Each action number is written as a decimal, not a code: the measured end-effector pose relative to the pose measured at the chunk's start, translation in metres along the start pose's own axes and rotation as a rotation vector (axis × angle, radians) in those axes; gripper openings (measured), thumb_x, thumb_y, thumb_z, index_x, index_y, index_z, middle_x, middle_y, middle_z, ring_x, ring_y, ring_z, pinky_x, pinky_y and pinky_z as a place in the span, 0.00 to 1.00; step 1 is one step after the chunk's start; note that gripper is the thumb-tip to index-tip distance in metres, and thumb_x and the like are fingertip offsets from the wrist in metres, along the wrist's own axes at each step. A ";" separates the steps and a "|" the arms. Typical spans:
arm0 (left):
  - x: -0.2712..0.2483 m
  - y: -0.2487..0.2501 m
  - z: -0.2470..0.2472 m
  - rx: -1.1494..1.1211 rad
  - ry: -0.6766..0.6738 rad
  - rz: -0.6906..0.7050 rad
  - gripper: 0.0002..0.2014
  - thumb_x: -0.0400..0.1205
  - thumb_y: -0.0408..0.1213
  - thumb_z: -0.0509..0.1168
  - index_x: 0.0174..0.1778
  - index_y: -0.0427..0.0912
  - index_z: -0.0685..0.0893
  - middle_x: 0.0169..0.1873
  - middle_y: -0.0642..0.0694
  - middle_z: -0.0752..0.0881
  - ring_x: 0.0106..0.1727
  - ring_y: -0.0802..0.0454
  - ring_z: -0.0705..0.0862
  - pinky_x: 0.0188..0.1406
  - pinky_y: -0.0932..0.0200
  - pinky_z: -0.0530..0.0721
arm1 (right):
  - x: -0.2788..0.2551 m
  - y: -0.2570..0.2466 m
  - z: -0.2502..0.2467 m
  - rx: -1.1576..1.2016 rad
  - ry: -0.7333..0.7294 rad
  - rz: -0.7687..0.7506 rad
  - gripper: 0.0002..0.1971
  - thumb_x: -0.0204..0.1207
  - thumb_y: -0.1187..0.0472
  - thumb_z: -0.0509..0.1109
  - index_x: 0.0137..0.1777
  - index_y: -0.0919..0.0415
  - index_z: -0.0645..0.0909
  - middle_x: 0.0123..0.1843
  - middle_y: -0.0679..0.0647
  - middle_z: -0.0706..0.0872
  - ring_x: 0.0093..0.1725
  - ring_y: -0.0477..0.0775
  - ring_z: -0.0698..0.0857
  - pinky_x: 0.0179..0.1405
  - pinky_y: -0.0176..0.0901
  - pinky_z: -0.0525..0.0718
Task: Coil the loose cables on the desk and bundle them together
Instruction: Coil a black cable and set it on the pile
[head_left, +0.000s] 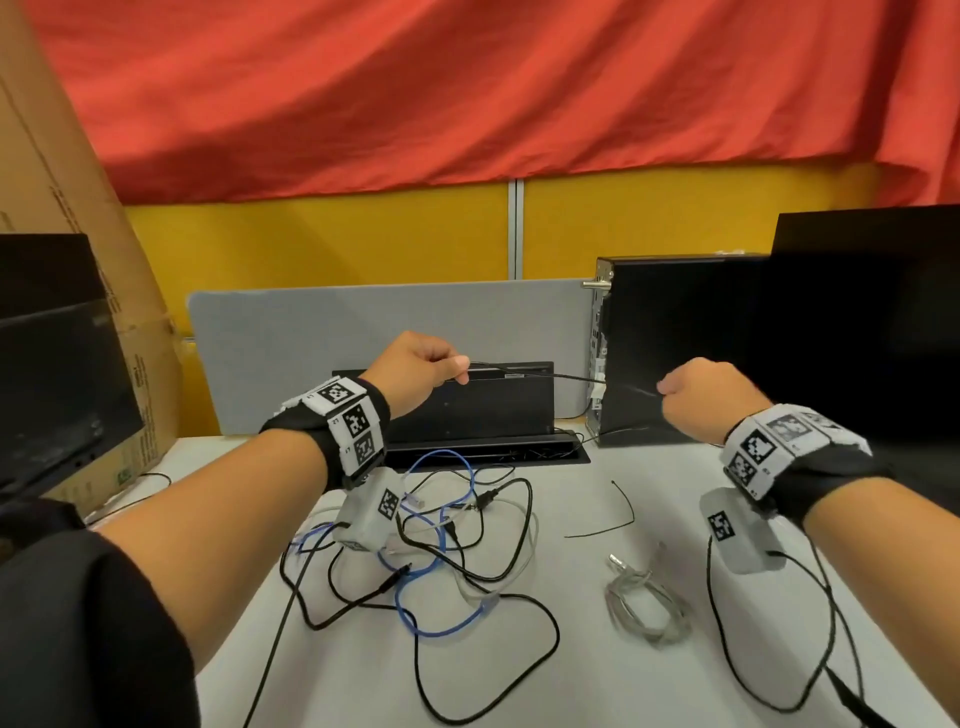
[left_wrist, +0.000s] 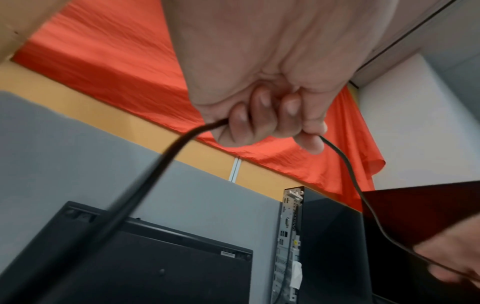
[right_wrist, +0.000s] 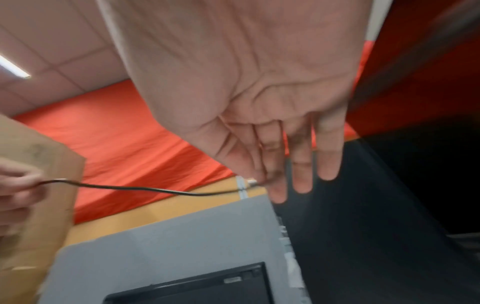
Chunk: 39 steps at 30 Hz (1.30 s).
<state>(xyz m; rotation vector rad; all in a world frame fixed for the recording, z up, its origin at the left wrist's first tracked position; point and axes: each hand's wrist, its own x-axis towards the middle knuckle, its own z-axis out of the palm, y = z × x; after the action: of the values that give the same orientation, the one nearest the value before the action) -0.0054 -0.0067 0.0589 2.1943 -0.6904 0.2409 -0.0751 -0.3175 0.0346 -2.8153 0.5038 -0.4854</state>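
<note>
A thin black cable (head_left: 545, 375) is stretched in the air between both hands, above the back of the desk (head_left: 597, 686). My left hand (head_left: 447, 366) grips it in a fist; in the left wrist view the curled fingers (left_wrist: 259, 119) close round the black cable (left_wrist: 349, 174). My right hand (head_left: 675, 389) pinches the cable's end (right_wrist: 253, 182) between thumb and forefinger, its other fingers straight. A tangle of black, blue and white cables (head_left: 441, 545) lies loose on the desk below. A grey cable (head_left: 644, 603) lies coiled to the right of it.
A black zip tie (head_left: 621, 512) lies behind the grey coil. A black computer tower (head_left: 675, 353) and a monitor (head_left: 862, 312) stand at the back right. A cardboard box (head_left: 104, 291) and another monitor (head_left: 52, 364) stand left. A grey divider panel (head_left: 311, 332) backs the desk.
</note>
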 end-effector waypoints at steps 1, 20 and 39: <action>0.000 0.003 0.003 0.002 -0.010 0.010 0.14 0.85 0.42 0.64 0.33 0.50 0.86 0.36 0.39 0.81 0.38 0.49 0.76 0.40 0.60 0.74 | -0.005 -0.012 -0.001 -0.019 -0.013 -0.060 0.19 0.75 0.61 0.64 0.65 0.56 0.83 0.60 0.57 0.87 0.49 0.57 0.84 0.47 0.44 0.83; 0.000 0.019 0.014 -0.024 -0.059 0.102 0.14 0.84 0.44 0.66 0.31 0.53 0.88 0.24 0.52 0.76 0.22 0.65 0.71 0.25 0.74 0.69 | -0.037 -0.085 -0.013 0.384 0.207 -0.488 0.09 0.80 0.52 0.70 0.51 0.52 0.92 0.39 0.40 0.87 0.41 0.37 0.82 0.39 0.21 0.71; -0.010 -0.016 -0.003 0.009 -0.074 -0.038 0.13 0.84 0.46 0.65 0.35 0.50 0.89 0.20 0.63 0.80 0.25 0.67 0.78 0.29 0.67 0.70 | 0.004 0.006 0.002 0.337 0.277 -0.168 0.07 0.79 0.55 0.71 0.42 0.48 0.90 0.35 0.37 0.83 0.39 0.35 0.79 0.44 0.38 0.77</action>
<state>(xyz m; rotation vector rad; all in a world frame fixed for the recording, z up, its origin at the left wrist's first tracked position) -0.0050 0.0080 0.0470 2.2320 -0.6891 0.1444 -0.0727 -0.3239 0.0320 -2.4869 0.2089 -0.9107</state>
